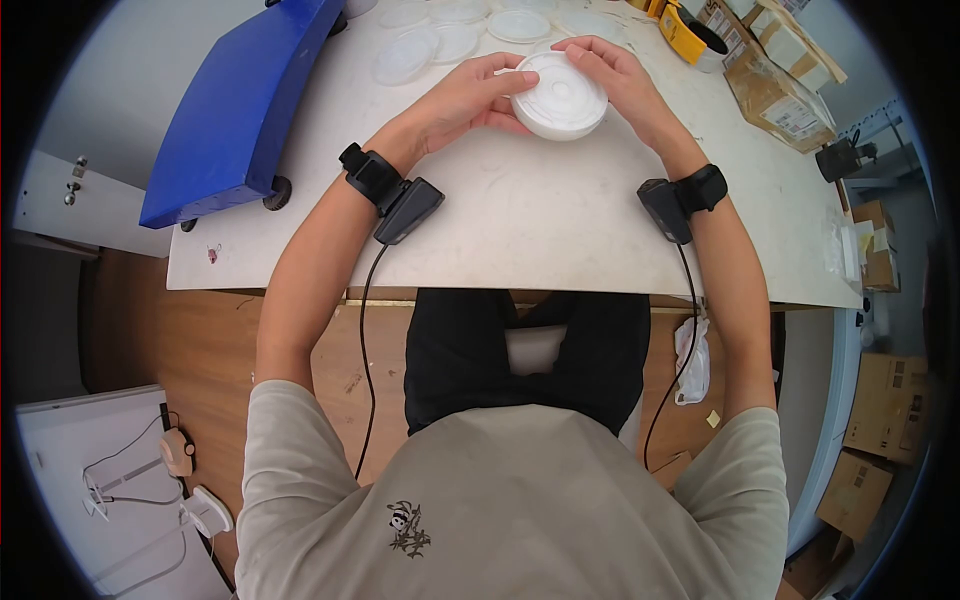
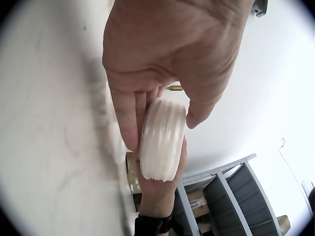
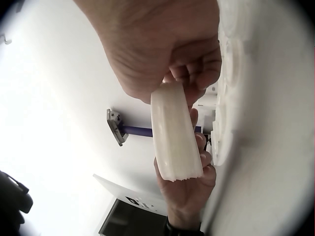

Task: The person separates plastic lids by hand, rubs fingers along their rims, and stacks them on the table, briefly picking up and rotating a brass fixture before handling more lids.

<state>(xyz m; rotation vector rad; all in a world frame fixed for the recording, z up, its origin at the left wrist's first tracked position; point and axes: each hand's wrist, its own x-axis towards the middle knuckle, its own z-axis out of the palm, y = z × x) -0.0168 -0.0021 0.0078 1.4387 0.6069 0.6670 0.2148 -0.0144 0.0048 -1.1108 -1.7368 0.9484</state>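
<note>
Both hands hold a stack of round, translucent white plastic lids (image 1: pixel 560 98) above the far part of the table. Concentric rings show on its upper face in the head view. From the left wrist, the stack (image 2: pixel 162 142) stands on edge with layered bands along its side. My left hand (image 1: pixel 462 103) grips its left side, thumb on the upper face and fingers below. On the right, my right hand (image 1: pixel 632 92) holds the far right rim, with its thumb across the edge. The right wrist view shows the side of the stack (image 3: pixel 176 135) between both hands.
Several loose translucent round lids (image 1: pixel 405 56) lie on the white table (image 1: pixel 520 220) beyond the hands. A blue slab-like stand on wheels (image 1: pixel 245 110) occupies the left. A yellow tape dispenser (image 1: pixel 688 38) and cardboard boxes (image 1: pixel 775 95) sit at the back right.
</note>
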